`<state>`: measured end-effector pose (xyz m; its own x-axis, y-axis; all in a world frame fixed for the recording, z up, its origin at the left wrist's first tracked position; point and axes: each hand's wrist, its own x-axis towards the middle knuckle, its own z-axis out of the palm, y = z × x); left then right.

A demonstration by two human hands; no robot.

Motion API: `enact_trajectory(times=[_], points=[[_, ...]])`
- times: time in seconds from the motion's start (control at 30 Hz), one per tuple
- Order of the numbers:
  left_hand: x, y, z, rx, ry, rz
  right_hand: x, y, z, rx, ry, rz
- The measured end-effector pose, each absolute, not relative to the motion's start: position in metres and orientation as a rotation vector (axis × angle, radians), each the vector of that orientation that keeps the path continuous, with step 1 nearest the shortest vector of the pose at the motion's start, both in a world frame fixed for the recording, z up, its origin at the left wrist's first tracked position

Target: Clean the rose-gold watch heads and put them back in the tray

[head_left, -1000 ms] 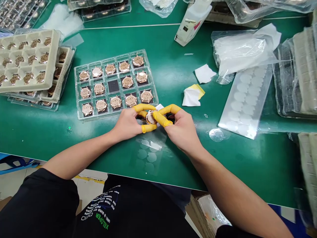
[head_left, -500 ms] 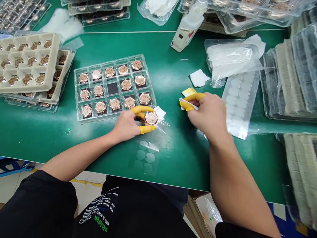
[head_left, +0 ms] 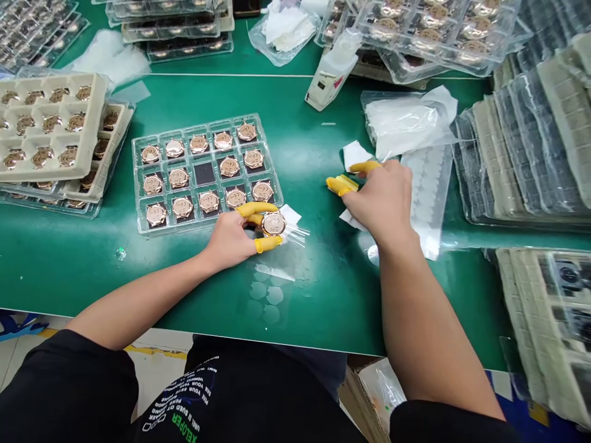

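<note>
My left hand [head_left: 237, 234], with yellow finger cots, grips a round rose-gold watch case [head_left: 274, 224] between thumb and fingers, back side up. White paper and thin clear strips lie beside the case. My right hand [head_left: 376, 197] is over the table, its yellow-tipped thumb and index finger apart. A yellow piece shows between them; whether it is touched is unclear. White papers [head_left: 355, 155] lie behind and under this hand. A clear tray [head_left: 138, 203] behind my left hand bears watch cases and one compartment with only a black pad [head_left: 203, 173].
Stacked trays of watch cases [head_left: 83, 141] stand at the left. A white bottle [head_left: 330, 77], a bag of white wipes [head_left: 401, 120] and a sheet of round stickers [head_left: 431, 203] are behind. More tray stacks [head_left: 521, 154] line the right. Clear round films [head_left: 265, 292] lie near the front edge.
My right hand has let go of the white paper, which now lies beneath it, and its fingers have spread. My left hand still holds the case. The whole view has shifted slightly.
</note>
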<state>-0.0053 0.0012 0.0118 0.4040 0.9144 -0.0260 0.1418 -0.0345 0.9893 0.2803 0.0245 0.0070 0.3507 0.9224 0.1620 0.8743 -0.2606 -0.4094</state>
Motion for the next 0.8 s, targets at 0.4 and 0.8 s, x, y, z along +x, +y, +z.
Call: enact_trajectory(times=[0.4,0.8], points=[[-0.004,0.000,0.010,1.470,1.001,0.800,0.249,-0.019,0.042,-1.750,-1.511,0.320],[-0.003,-0.002,0.014,1.484,0.986,0.813,0.202,-0.040,0.048,-1.451,-1.509,0.966]])
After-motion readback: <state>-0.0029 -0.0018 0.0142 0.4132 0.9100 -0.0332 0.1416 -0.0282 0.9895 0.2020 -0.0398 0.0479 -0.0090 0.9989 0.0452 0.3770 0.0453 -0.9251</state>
